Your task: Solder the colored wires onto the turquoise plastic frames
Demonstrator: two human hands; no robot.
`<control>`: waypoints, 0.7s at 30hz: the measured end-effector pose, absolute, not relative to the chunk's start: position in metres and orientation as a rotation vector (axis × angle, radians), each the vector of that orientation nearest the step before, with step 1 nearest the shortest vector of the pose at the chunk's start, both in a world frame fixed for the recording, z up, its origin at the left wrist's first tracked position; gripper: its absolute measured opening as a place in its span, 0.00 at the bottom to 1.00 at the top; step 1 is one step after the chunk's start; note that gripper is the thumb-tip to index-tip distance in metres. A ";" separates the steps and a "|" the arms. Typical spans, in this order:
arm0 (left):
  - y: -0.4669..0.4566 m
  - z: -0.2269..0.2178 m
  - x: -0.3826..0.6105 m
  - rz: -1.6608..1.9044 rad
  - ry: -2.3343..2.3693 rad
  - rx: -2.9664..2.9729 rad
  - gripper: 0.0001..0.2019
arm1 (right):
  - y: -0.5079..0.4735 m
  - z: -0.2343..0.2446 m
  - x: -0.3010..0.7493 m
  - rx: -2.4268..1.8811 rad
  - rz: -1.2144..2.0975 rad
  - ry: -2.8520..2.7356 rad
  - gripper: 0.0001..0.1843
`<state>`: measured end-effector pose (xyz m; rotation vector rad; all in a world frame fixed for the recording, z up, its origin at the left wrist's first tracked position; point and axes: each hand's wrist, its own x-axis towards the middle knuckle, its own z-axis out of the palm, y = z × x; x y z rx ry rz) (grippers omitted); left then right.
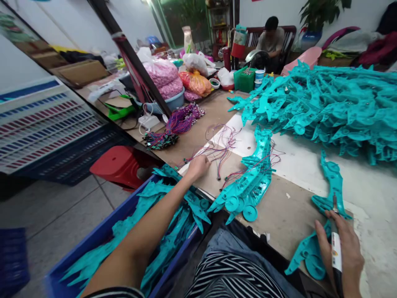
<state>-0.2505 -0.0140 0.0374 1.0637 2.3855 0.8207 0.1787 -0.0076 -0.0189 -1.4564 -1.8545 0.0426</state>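
Left hand at the loose wires, right hand around the iron

The two hands are well apart from each other. The left hand is over the near edge of the table, with its fingers curled, at the ends of some thin loose wires. I cannot tell if the fingers pinch a wire or only lie beside it. The right hand is closed around the iron, which has a white handle and a metal tip. This tip points away from the person and lies over the teal part. More teal plastic, with a round disc, shows under the same hand; whether it is one piece with the part above, I cannot tell.

Between the hands there is a stack of teal parts, with wires lying across it. Behind the right hand, a big pile of similar parts covers the far right of the table. Below the left forearm stands a blue crate, which has many teal parts in it. A red stool is just beyond this crate.

Further away, a purple wire bundle lies on the table, near a tub with pink bags. A green box is behind the pile, and a co-worker sits at the back.
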 end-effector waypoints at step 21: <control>0.148 0.247 -0.262 1.689 1.809 1.156 0.09 | -0.006 -0.028 0.180 -1.316 -0.040 -1.977 0.24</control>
